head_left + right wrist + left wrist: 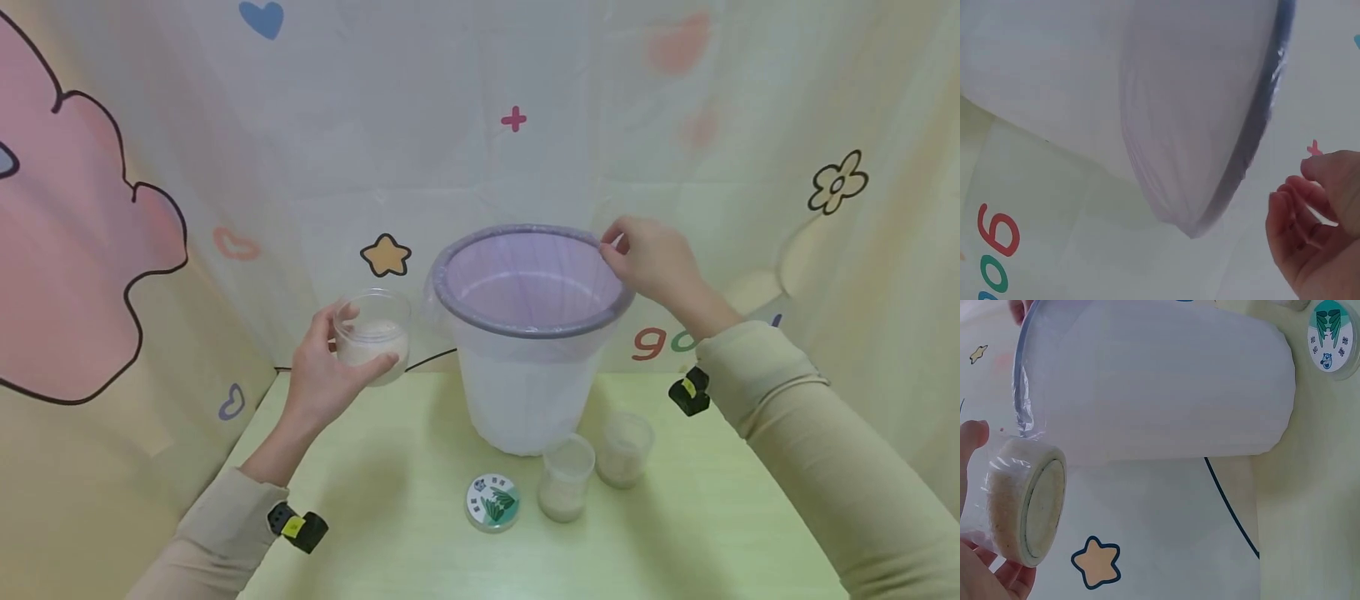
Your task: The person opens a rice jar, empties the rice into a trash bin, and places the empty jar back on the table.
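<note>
My left hand (321,367) grips a clear plastic tub (375,337) with whitish contents, thumb across its front and fingers round its back. It is held up to the left of a white bin (525,392). In the left wrist view the tub's round base (1045,509) shows. A thin purple bag (517,287) lines the bin and folds over its grey rim (536,332). By the rim's right side is my right hand (651,258), fingers loosely curled. The right wrist view shows a gap between that hand (1316,219) and the rim, with nothing in its fingers.
On the pale green table (352,533), in front of the bin, stand two clear tubs, one nearer (566,483) and one farther right (625,450), each with pale contents. A round container with a printed leaf label (492,502) lies left of them. A patterned curtain (420,100) hangs behind.
</note>
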A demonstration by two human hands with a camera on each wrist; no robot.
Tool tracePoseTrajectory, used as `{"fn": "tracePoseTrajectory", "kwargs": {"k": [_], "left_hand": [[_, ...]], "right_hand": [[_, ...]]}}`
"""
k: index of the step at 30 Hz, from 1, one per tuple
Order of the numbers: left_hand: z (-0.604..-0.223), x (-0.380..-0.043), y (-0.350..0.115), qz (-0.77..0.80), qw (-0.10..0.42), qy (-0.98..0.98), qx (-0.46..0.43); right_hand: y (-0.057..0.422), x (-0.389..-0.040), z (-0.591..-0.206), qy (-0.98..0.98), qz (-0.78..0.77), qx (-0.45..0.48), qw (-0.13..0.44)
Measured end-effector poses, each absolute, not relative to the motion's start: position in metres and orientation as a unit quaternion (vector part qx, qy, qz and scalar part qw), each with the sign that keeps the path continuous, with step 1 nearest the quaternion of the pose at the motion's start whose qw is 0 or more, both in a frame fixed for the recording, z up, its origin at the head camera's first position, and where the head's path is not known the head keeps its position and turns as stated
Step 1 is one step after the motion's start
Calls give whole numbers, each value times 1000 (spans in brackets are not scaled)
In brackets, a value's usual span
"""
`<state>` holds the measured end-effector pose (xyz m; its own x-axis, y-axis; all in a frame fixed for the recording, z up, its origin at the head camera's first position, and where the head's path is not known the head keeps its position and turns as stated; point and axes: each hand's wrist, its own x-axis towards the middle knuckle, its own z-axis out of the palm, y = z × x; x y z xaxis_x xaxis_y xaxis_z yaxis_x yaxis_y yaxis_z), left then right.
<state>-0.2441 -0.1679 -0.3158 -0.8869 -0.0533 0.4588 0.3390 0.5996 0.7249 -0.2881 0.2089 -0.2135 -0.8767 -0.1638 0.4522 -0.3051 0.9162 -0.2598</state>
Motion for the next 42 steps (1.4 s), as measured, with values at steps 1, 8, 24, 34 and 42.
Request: {"fn": "tracePoseTrajectory", "kwargs": {"k": [1,8,24,34,42], "left_hand": [[-314,-244,-168,-440,220,-867,-82],[-303,-245,-166,-447,206,-867,-74],[-297,-244,-168,-448,198,-870,-63],[-290,-242,-169,-433,212,-873,-74],[-275,-241,-169,-424,214,-877,-77]], "right_hand": [[211,-288,-213,-957,174,109,205],[227,-288,-211,-957,243,30,152],[229,-289,-223,-921,386,-39,43],[234,-291,-227,-904,426,-34,-4],[231,-295,-230,-889,455,-42,-40]]}}
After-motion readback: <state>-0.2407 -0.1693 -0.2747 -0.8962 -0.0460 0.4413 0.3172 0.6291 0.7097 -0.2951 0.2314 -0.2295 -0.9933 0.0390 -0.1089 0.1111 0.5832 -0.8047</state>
